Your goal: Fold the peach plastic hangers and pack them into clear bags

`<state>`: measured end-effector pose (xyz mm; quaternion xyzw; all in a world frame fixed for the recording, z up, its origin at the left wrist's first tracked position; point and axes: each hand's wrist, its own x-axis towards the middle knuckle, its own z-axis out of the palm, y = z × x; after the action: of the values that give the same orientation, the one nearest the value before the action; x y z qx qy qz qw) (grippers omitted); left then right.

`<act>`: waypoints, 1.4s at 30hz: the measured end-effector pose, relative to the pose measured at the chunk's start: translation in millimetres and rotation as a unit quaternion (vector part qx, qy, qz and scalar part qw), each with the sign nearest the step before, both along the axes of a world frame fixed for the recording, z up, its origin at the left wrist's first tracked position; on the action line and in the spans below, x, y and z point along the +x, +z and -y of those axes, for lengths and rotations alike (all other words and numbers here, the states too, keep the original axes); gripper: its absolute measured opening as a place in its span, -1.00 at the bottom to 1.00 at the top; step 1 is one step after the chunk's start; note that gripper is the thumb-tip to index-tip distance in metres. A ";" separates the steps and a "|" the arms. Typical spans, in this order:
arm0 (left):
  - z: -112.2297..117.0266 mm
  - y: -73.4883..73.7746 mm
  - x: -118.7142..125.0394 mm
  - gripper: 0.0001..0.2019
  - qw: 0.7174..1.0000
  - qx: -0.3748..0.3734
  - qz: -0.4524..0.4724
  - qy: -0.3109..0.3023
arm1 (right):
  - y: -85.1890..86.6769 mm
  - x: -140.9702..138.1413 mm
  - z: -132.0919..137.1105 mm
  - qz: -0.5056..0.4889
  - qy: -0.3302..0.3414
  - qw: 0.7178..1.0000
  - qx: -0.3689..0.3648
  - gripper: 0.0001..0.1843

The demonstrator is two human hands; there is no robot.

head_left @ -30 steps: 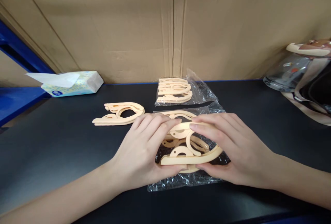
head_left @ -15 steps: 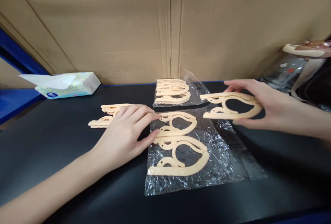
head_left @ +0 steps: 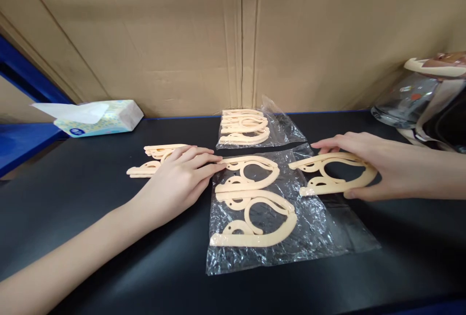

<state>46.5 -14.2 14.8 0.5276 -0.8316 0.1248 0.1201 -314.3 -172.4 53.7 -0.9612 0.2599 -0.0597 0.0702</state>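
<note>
My right hand (head_left: 367, 162) grips a beige folding hanger (head_left: 358, 181) by its curved end, fingers behind and thumb in front. The hanger's straight ends reach over the right part of a clear plastic bag (head_left: 313, 237). Two folded hangers (head_left: 255, 240) lie in this bag, one in front of the other. At the bag's left edge, my left hand (head_left: 182, 172) has its fingers together, pinching the edge beside the rear hanger's end; the thumb is mostly hidden. Several more folded hangers (head_left: 141, 171) lie partly under the left hand.
Behind, a second clear bag (head_left: 282, 128) holds several stacked hangers (head_left: 247, 135). A tissue pack (head_left: 125, 116) stands at the back left. A clear container (head_left: 396, 99) and a dark bag-like object (head_left: 449, 116) are at the back right. Cardboard (head_left: 163, 38) walls the black table's (head_left: 145, 276) rear.
My right hand has lowered the hanger toward me and slightly right. My left thumb has drawn in against the fingers, where it was apart from them before.
</note>
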 end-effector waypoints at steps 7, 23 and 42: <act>-2.2 -3.1 0.6 -0.67 0.999 -0.017 -0.012 -0.040 | -4.9 4.3 0.3 0.033 0.040 0.999 0.014 -0.24; -8.3 -4.4 -2.4 -0.72 0.990 0.017 -0.074 -0.122 | -9.4 21.0 -9.3 0.043 0.063 0.996 0.056 -0.12; -8.6 -5.1 -4.8 -0.73 0.991 -0.005 -0.064 -0.122 | -32.9 24.8 -7.5 0.022 0.051 0.998 -0.026 0.12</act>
<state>41.6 -5.7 9.7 0.4289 -0.8795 0.0798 0.1900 -289.5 -164.9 20.8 -0.9731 0.2076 -0.0839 0.0540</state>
